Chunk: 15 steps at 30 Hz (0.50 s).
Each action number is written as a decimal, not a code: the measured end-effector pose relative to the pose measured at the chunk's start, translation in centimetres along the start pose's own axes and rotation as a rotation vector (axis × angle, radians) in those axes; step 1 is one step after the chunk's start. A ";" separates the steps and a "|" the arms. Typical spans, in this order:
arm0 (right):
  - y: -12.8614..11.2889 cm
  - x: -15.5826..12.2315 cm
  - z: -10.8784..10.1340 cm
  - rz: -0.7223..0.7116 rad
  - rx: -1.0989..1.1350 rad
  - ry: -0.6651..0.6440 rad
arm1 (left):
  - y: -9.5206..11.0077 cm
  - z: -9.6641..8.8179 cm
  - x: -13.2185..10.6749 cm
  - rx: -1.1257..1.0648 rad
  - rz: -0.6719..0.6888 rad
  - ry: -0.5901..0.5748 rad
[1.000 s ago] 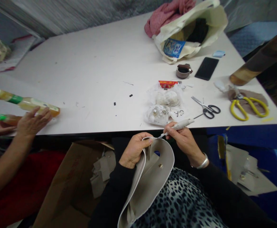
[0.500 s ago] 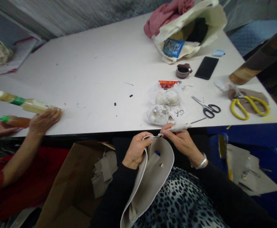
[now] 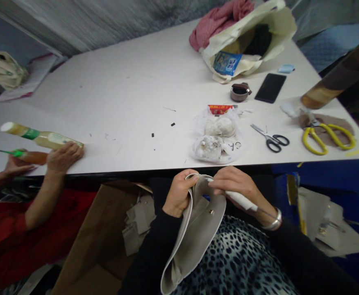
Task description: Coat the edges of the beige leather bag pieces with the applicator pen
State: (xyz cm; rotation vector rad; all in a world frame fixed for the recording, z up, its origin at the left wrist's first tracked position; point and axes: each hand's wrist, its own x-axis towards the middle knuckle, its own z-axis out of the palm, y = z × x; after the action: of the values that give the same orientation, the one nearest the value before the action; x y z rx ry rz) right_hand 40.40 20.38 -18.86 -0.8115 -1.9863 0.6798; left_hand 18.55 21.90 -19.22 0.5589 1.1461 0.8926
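- tip of the white tool (image 3: 239, 199) buried under the right hand (image 3: 236, 186)
- brown roll (image 3: 339, 78) chopped off at the right edge
- bag contents (image 3: 208, 147) too blurry to ID

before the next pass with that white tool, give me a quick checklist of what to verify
1. Left hand grips the grey leather piece at its top edge: ok.
2. Right hand holds the white-handled tool firmly: ok.
3. Tool tip meets the leather edge: cannot tell, fingers hide it.
4. Left fingertips are apart from the tip: cannot tell.
5. Black-handled scissors lie on the table by the near edge: ok.
6. Co-worker's hand on the bottle is well apart: ok.
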 end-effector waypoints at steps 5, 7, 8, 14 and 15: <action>-0.8 -0.4 0.8 0.246 0.168 0.330 | 0.1 0.1 -0.8 0.071 0.082 0.009; -1.0 -0.6 1.4 0.323 0.173 0.378 | 0.0 0.1 -1.1 0.104 0.113 0.012; -1.1 -0.6 1.8 0.351 0.179 0.396 | 0.0 0.1 -1.2 0.127 0.130 0.017; -1.2 -0.8 2.9 0.412 0.252 0.354 | -0.1 0.3 -2.1 0.263 0.205 0.049; -1.2 -0.7 3.0 0.408 0.250 0.331 | -0.2 0.3 -2.3 0.280 0.213 0.049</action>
State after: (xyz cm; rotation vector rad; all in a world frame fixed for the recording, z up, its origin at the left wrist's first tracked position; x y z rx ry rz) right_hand 37.78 18.56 -19.77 -1.1070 -1.4187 0.9388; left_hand 18.56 19.95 -18.05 0.9058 1.2825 0.9367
